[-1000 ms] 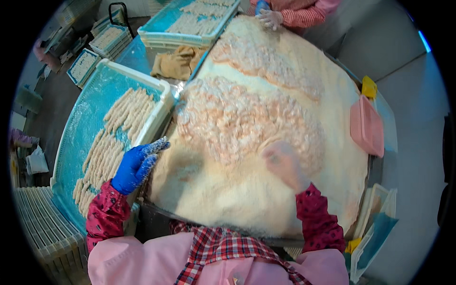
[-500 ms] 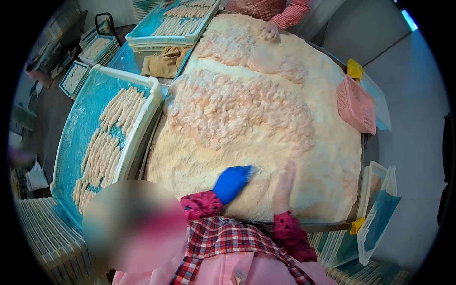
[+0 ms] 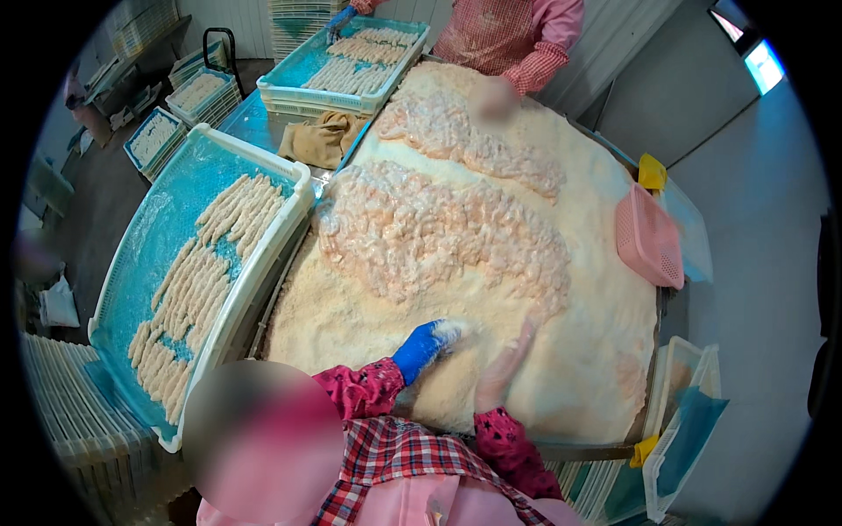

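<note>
Left hand point(image 3: 423, 348) has left the tray side, where it was a second ago, and is down on the crumb bed point(image 3: 596, 368); right hand point(image 3: 502, 373), just short of the pile half a second ago, now has its fingertips at the lower right edge of the near pile of pale pink strips point(image 3: 438, 241), touching or just beside it, can't tell which.

Right fingers run straight and close together, flat rather than curled. Left glove is blue, fingers bunched and caked white with crumbs; can't tell if they hold anything. Near pile lies beyond both hands, with a band of crumb bed between it and the left fingers.

Far pile point(image 3: 474, 136) sits behind the near one, a co-worker's blurred hand point(image 3: 494, 98) at its far edge. Blue-gloved hand point(image 3: 337, 24) at the far tray point(image 3: 311, 103). Large blue-lined tray point(image 3: 145, 254) along the left side, holding rows of coated strips point(image 3: 189, 294); its raised rim stands beside the table. Tan cloth bundle point(image 3: 316, 140) between the trays. Pink basket point(image 3: 647, 232) on the right edge, yellow item point(image 3: 652, 172) just behind it. Round blur hides the left forearm.
</note>
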Available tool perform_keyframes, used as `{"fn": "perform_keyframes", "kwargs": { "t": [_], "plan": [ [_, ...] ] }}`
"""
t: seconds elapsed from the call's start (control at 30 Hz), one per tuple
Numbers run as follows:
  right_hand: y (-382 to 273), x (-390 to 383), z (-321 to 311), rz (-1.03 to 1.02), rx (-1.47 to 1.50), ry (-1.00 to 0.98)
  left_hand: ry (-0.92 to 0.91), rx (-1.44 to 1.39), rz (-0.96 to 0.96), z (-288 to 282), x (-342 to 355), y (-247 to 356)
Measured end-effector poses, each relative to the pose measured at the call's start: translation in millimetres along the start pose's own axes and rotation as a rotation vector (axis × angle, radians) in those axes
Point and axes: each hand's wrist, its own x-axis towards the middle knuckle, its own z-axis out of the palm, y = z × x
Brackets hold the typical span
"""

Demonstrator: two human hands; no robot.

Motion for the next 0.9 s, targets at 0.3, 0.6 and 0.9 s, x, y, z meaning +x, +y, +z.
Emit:
{"fn": "perform_keyframes", "kwargs": {
  "t": [0.3,0.6,0.9],
  "plan": [
    [-56.1,26.1,45.4,-0.531,0.093,-0.428,0.055,-0.419,0.318,4.6,-11.3,-15.2],
    [0.0,178.5,91.6,-0.447,-0.521,-0.163,0.433,-0.997,0.258,-85.8,-44.3,151.6],
    [-3.7,188.3,116.1,-0.44,-0.396,-0.279,1.093,0.551,0.327,-469.6,-156.8,184.7]
  ]
}}
